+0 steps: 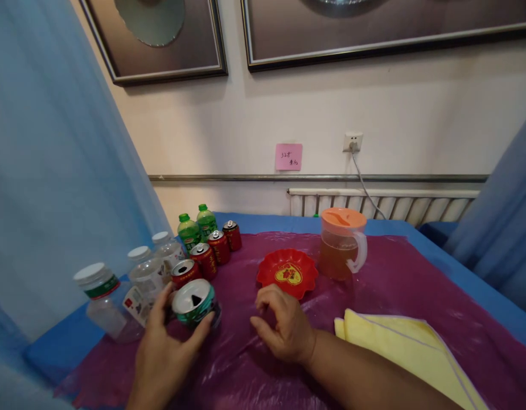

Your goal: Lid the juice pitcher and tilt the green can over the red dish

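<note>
My left hand [171,347] is wrapped around a teal-green can [197,307] with a dark opening in its top, thumb on one side and fingers on the other. The can stands at the near end of a row of red cans [204,261]. My right hand [284,324] hovers over the purple sheet, holding nothing; its fingers are loosely curled, with a gap between thumb and forefinger. Just beyond it lies a red scalloped dish [308,273] with a yellow heart-shaped print.
Clear jars with white lids [146,267] line the left, with green-capped bottles [189,230] behind. A pitcher [337,253] with an orange lid holds amber liquid. A folded yellow cloth [399,341] lies at right on the purple sheet [416,285]. Blue curtains [53,142] flank the table.
</note>
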`<action>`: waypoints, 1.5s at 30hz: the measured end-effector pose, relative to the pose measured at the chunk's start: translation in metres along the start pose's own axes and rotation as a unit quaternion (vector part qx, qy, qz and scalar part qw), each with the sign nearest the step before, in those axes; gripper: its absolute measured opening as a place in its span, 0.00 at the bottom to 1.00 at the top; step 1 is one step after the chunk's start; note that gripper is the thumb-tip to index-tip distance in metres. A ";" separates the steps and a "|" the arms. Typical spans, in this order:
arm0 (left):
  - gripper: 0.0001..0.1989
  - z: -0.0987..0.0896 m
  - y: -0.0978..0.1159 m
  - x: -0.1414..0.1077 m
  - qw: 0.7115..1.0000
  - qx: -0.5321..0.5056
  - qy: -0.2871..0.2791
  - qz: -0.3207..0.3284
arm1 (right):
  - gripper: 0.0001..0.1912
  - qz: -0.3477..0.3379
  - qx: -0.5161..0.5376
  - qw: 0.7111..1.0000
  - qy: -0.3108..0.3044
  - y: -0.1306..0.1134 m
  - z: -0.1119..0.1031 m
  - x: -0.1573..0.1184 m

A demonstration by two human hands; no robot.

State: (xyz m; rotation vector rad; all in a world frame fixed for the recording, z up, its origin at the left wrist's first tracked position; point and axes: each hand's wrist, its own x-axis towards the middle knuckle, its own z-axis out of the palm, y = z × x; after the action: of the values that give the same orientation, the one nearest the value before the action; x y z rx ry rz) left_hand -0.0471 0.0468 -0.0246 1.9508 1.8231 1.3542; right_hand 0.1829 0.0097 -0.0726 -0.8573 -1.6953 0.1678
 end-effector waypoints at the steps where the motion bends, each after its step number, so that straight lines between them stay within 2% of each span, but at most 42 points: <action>1: 0.49 0.003 0.016 0.000 0.999 -0.025 -0.023 0.022 | 0.11 -0.015 -0.007 1.000 0.026 -0.001 -0.003 0.002; 5: 0.46 0.032 0.072 0.007 0.982 -0.102 -0.117 0.105 | 0.33 -0.024 -0.075 0.993 0.082 0.004 -0.017 0.010; 9: 0.45 0.075 0.100 0.020 0.959 -0.165 -0.168 0.155 | 0.40 0.025 -0.176 0.975 0.136 0.023 -0.025 0.016; 11: 0.44 0.095 0.105 0.026 0.953 -0.189 -0.182 0.155 | 0.39 0.070 -0.204 0.964 0.158 0.033 -0.026 0.019; 14: 0.45 0.118 0.102 0.036 0.937 -0.231 -0.214 0.153 | 0.36 0.140 -0.187 0.957 0.174 0.046 -0.029 0.023; 20: 0.42 0.148 0.073 0.048 0.872 -0.346 -0.301 0.170 | 0.39 0.180 -0.098 0.960 0.189 0.064 -0.038 0.026; 22: 0.39 0.154 0.062 0.049 0.865 -0.352 -0.318 0.166 | 0.39 0.184 -0.094 0.960 0.188 0.068 -0.039 0.024; 27: 0.35 0.155 0.047 0.045 0.869 -0.323 -0.330 0.181 | 0.39 0.198 -0.100 0.962 0.160 0.070 -0.039 0.018; 35: 0.35 0.155 0.049 0.040 0.873 -0.309 -0.339 0.165 | 0.38 0.200 -0.084 0.968 0.123 0.069 -0.043 0.015; 45: 0.32 0.156 0.052 0.042 0.866 -0.314 -0.345 0.180 | 0.38 0.197 -0.078 0.976 0.058 0.070 -0.045 0.013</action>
State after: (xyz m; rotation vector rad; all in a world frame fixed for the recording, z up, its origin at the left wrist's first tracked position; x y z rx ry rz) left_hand 0.0903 0.1406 -0.0611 2.0386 0.6131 0.9397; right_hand 0.2534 0.0536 -0.0855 -1.2945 -1.4284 0.2495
